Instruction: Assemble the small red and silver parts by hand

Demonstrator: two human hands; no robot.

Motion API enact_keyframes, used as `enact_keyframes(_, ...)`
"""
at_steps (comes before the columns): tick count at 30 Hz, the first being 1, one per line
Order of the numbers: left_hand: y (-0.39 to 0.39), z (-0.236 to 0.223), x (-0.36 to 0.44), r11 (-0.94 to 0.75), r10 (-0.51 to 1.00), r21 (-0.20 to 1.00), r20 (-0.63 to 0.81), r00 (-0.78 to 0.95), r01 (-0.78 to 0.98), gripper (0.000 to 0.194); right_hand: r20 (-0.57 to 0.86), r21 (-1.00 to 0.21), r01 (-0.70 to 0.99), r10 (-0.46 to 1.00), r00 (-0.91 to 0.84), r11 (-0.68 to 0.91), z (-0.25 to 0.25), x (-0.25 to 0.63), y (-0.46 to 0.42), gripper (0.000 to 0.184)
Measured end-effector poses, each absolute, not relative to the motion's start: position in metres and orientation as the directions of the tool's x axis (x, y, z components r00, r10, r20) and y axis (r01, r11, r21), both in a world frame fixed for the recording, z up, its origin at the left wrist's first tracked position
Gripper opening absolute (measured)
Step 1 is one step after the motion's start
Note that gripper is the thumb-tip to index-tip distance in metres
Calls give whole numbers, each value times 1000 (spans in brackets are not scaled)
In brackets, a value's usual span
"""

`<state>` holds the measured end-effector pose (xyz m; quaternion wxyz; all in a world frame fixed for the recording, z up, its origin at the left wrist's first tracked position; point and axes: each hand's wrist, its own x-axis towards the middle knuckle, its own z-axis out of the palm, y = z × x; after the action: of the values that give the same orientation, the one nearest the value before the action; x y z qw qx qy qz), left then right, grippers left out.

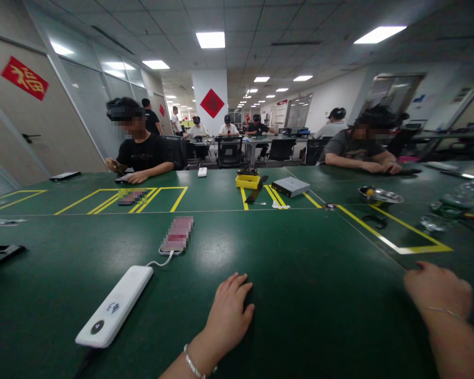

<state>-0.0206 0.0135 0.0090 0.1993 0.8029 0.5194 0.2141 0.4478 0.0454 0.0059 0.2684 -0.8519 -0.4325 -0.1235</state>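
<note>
My left hand [229, 311] lies palm down on the green table [300, 310], fingers stretched forward and thumb apart, holding nothing. At the right, my right hand [438, 292] rests near the table surface with its fingers curled in; whatever they might hold is hidden. Left of my left hand lies a white power bank [114, 308] with a dark round spot and handwriting. A short white cable [161, 261] joins it to a phone [177, 235], whose screen is pixelated. Neither hand touches these things.
Yellow tape [422, 249] marks areas on the table. Farther off are a yellow tray [247, 181], a grey box [290, 186], a metal bowl [379, 196] and a clear plastic bottle [464, 197]. Two people sit opposite, at left and right. A dark tablet-like object [2, 255] lies far left.
</note>
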Motion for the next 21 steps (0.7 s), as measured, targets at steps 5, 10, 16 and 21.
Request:
enact_keyframes(5,17,8,-22,-329,941,691,180,287,644,32,481,-448,888,811,333,-99,41,311,52,28)
enact_keyframes(10,17,3,-15,-131,970,954,68,232,269,33,435,-545,731,884,-174,412,36,171,31,19)
enact_keyframes(16,13,4,-6,-70,978,996,56,202,63,23,414,-537,656,843,-343,530,15,115,2,22)
enact_keyframes(21,18,9,-10,62,986,998,-57,155,-31,17,455,-475,650,798,-395,593,32,162,28,27)
